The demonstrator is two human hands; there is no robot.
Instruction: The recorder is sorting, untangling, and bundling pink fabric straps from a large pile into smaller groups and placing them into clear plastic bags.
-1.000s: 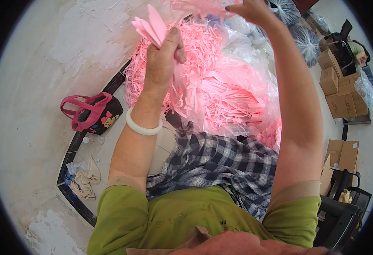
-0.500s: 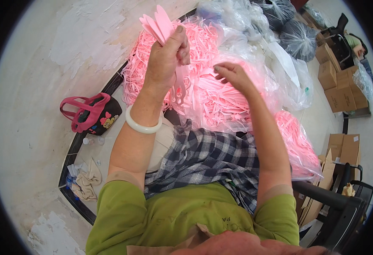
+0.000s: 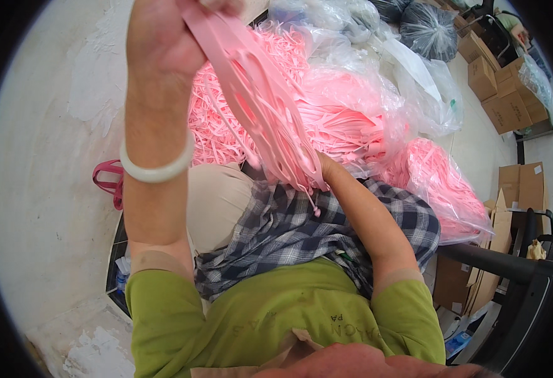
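Observation:
My left hand [image 3: 166, 41], raised high at the upper left with a white bangle on its forearm, is closed around the top of a bundle of pink strips [image 3: 257, 88]. These flat, stretchy-looking strips have slits and hang down to the right, thin ends dangling over my lap. My right hand [image 3: 328, 169] is at the lower part of the bundle; its fingers are hidden behind the strips, so its grip cannot be made out. A heap of loose thin pink strips [image 3: 216, 135] lies behind the bundle, beside straighter pink strips [image 3: 346, 123] in clear plastic.
Plaid cloth [image 3: 302, 220] covers my lap. Another clear bag of pink strips [image 3: 446, 189] stands to my right. Beyond are clear plastic bags [image 3: 424, 94], a dark bag [image 3: 429, 34] and cardboard boxes [image 3: 509, 101]. A black chair armrest [image 3: 490, 261] is near right; a pink-handled bag [image 3: 108, 176] is at left.
My left hand has risen up and to the left, and the strips now hang stretched out below it. My right hand has come down and left to the bundle's lower part.

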